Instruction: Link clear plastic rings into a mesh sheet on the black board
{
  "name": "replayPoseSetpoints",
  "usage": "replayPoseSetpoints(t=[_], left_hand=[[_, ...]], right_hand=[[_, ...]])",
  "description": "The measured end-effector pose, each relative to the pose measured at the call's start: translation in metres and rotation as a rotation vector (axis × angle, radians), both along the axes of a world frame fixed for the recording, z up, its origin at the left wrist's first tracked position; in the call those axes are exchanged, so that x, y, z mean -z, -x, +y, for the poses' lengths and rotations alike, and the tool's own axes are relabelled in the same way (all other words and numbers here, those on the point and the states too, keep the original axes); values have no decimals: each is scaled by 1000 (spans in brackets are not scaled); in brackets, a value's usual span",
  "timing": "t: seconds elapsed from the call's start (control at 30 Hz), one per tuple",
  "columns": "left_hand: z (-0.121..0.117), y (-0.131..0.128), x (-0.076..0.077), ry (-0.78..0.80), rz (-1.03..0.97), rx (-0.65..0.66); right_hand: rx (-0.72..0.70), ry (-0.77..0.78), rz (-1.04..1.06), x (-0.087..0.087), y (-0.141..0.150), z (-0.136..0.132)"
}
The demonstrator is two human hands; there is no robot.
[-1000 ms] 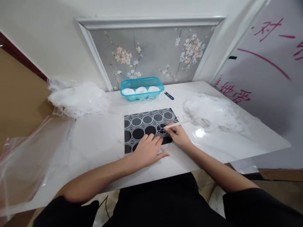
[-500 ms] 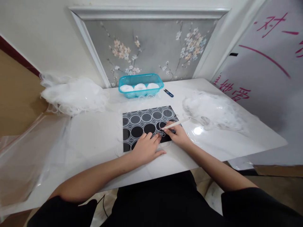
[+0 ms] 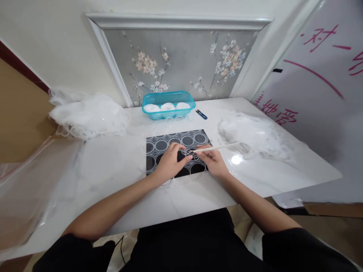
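In my right hand is a thin whitish stick-like tool with a dark tip, slanting up to the right. Its tip meets a small translucent ring between my two hands. My left hand curves in from the other side, thumb and forefinger at the edge of this ring; the exact grip is too small to make out clearly. Both hands are above a black mat printed with grey circles. Several clear loops lie around the mat's edges.
A turquoise basket holding white round pieces stands at the back of the white table. Beside it lie blue thread snips. Heaps of translucent rings sit at left and right. A whiteboard borders the right side.
My left hand has lifted off the mat and turned, its thumb and forefinger now at the ring. The tool in my right hand lies flatter, and the ring is raised between both hands.
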State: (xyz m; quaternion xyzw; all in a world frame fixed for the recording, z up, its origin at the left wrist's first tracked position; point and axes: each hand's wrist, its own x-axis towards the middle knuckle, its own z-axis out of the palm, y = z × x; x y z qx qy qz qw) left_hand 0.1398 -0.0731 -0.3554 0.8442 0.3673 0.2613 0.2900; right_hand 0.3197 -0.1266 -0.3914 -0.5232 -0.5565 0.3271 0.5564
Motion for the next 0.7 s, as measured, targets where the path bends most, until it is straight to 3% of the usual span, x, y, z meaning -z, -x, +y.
replayPoseSetpoints(t=[0.27, 0.4, 0.57, 0.63, 0.7], left_hand=[[2, -1, 3, 47, -153, 18], [6, 1, 5, 7, -103, 16], [21, 6, 6, -53, 61, -112], [25, 8, 7, -65, 105, -128], [23, 8, 7, -122, 152, -87]], right_hand=[[-22, -29, 111, -4, 5, 0], [-2, -42, 194, -7, 3, -1], [146, -5, 323, -10, -7, 1], [226, -23, 210, -9, -12, 1], [317, -94, -52, -7, -16, -1]])
